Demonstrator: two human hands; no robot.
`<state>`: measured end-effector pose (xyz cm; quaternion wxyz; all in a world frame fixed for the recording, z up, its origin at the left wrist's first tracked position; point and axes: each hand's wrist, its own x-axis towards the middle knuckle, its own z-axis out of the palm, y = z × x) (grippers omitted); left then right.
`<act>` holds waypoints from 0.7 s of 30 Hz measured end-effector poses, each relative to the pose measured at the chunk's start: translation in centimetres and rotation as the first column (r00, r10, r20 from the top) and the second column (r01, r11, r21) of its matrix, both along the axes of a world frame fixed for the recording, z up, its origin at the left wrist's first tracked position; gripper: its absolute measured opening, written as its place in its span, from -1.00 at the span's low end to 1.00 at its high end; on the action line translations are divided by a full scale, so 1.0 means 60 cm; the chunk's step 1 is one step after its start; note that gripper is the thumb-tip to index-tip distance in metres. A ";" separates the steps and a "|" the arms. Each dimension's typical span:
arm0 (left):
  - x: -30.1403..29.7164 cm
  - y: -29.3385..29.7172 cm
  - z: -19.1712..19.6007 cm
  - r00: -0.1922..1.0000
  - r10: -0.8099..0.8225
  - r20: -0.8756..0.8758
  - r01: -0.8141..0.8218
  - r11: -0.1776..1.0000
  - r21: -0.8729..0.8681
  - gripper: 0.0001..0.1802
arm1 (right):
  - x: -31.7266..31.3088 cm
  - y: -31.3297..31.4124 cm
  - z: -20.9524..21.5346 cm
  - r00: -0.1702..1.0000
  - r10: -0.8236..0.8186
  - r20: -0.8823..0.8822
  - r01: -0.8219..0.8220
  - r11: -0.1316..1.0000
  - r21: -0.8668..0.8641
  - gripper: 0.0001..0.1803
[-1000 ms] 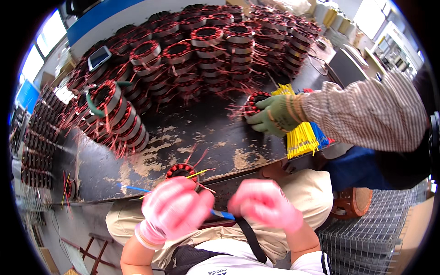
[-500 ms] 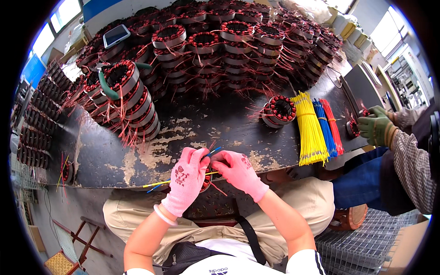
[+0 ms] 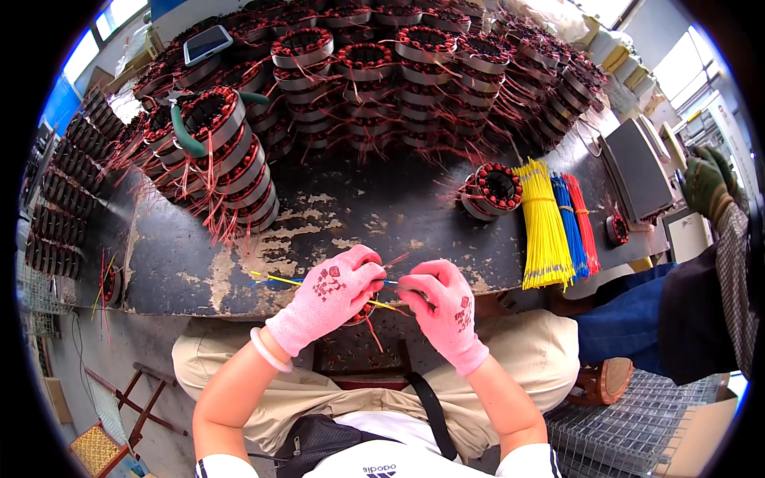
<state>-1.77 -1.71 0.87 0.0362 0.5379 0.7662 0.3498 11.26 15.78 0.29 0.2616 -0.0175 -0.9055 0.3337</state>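
My left hand (image 3: 331, 293), in a pink glove, is closed with its fingertips pinching a blue wire (image 3: 388, 281) and thin reddish leads. My right hand (image 3: 446, 312), gloved alike, has its fingers closed at the blue wire's other end, just right of the left fingertips. Below them, at the table's front edge, is a stator (image 3: 362, 314) with red windings, partly hidden by my left hand. A yellow wire (image 3: 384, 305) crosses it, passing behind the left hand and coming out on its left beside more blue wire.
Bundles of yellow (image 3: 546, 231), blue (image 3: 566, 227) and red wires (image 3: 586, 227) lie right on the worn table (image 3: 358, 199). A single stator (image 3: 492, 191) sits beside them. Stacked stators (image 3: 366, 80) fill the back; a green-handled tool (image 3: 185, 131) tops the left stack. A co-worker's gloved hand (image 3: 708, 182) is at far right.
My hands have moved slightly apart, the right one shifting right, with blue wire showing between the fingertips. The co-worker's hand has moved up and right, away from a small stator.
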 end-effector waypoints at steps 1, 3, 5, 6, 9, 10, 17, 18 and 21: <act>0.002 0.001 0.005 0.999 0.006 -0.033 -0.006 1.000 -0.001 -0.80 | -0.003 0.004 0.001 1.000 0.013 -0.005 -0.014 0.999 -0.041 -0.78; 0.009 0.003 0.017 0.996 0.025 -0.084 -0.027 0.999 -0.021 -0.80 | -0.008 0.008 0.007 0.997 0.062 0.049 -0.056 0.992 -0.113 -0.81; 0.021 0.008 0.031 0.991 0.052 -0.121 -0.059 0.997 -0.058 -0.80 | -0.010 0.010 0.010 0.988 0.102 0.112 -0.080 0.978 -0.192 -0.84; 0.025 0.008 0.035 0.987 0.066 -0.149 -0.084 0.990 -0.115 -0.84 | -0.010 0.012 0.014 0.977 0.125 0.172 -0.088 0.974 -0.210 -0.84; 0.030 0.009 0.031 0.986 0.095 -0.139 -0.111 0.987 -0.115 -0.83 | -0.009 0.008 0.022 0.965 0.120 0.235 -0.044 0.951 -0.305 -0.85; 0.032 0.009 0.030 0.987 0.101 -0.126 -0.114 0.988 -0.100 -0.83 | -0.010 0.009 0.020 0.968 0.125 0.219 -0.056 0.953 -0.298 -0.85; 0.039 0.017 0.011 0.988 0.137 -0.074 -0.133 0.990 0.051 -0.80 | -0.021 0.025 0.023 0.951 0.200 0.237 -0.117 0.940 -0.321 -0.86; 0.039 0.017 0.007 0.987 0.144 -0.076 -0.139 0.988 0.064 -0.80 | -0.024 0.028 0.027 0.939 0.220 0.266 -0.121 0.932 -0.342 -0.87; 0.036 0.018 -0.012 0.989 0.120 -0.089 -0.113 0.990 0.082 -0.83 | -0.038 0.037 0.038 0.826 0.321 0.463 0.038 0.789 -0.614 -0.85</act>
